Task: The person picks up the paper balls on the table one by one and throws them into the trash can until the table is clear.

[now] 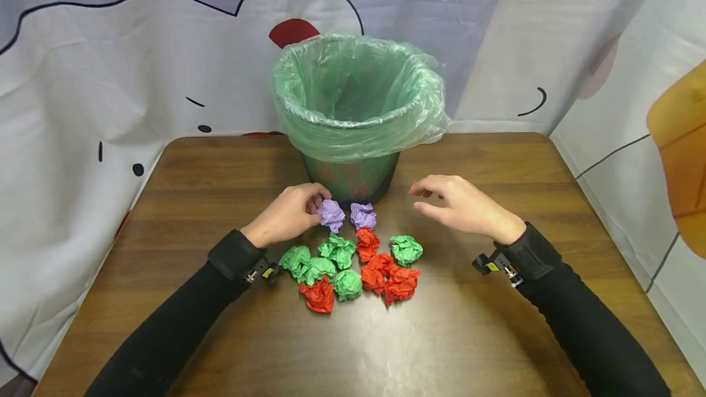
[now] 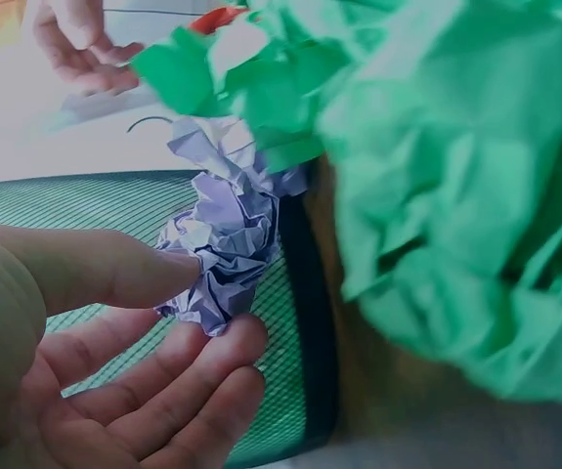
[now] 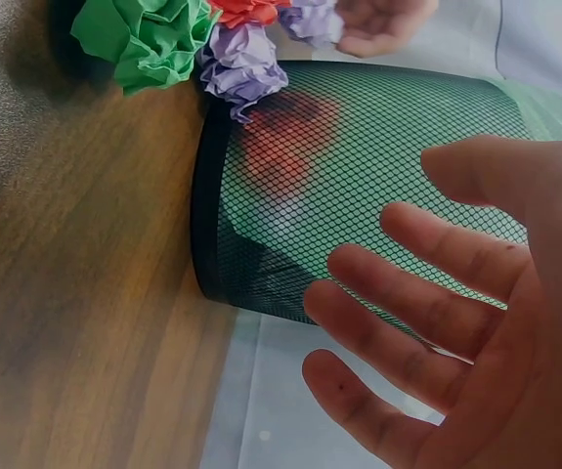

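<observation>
Printed cloth (image 1: 110, 84) hangs behind our worktop (image 1: 469, 336). Our left hand (image 1: 292, 213) pinches one purple paper ball (image 1: 332, 215) near the bin (image 1: 353, 176); our right hand (image 1: 466, 207) is empty, fingers loose. We seem to be picking up; next calls for careful lifting.

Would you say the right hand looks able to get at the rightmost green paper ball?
Probably yes: the right hand holds nothing, and bare tabletop lies between it and that green ball.
</observation>
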{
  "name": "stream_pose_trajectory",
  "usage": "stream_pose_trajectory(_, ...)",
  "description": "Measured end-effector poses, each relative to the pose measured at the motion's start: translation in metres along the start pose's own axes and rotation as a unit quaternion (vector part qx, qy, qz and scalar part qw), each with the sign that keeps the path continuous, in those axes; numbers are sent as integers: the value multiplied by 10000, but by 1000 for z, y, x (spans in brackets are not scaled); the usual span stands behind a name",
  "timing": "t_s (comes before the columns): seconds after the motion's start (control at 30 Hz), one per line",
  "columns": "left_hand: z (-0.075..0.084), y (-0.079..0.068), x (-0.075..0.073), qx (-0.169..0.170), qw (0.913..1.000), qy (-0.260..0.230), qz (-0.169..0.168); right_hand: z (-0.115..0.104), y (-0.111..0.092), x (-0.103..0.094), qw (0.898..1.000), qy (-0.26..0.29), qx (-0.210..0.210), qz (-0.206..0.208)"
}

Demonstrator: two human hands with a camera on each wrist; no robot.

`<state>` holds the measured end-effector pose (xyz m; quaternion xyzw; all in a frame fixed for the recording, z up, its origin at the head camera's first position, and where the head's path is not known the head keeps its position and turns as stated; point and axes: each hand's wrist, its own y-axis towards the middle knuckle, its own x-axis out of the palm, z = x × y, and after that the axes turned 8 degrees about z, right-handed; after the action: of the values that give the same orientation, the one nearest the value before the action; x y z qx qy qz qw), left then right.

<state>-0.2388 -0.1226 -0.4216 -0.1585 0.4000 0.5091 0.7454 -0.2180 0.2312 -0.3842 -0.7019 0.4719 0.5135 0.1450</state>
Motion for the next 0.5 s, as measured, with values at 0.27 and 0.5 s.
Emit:
stream_pose_trajectory(0.27,9,-5,-18,-15,9996,-234,136,3,-2,3,10000,-11,-38,18)
stream_pose_trajectory(0.5,25,-10,-32,57,9992,-348,162,4,-3,4,10000,7,6,16)
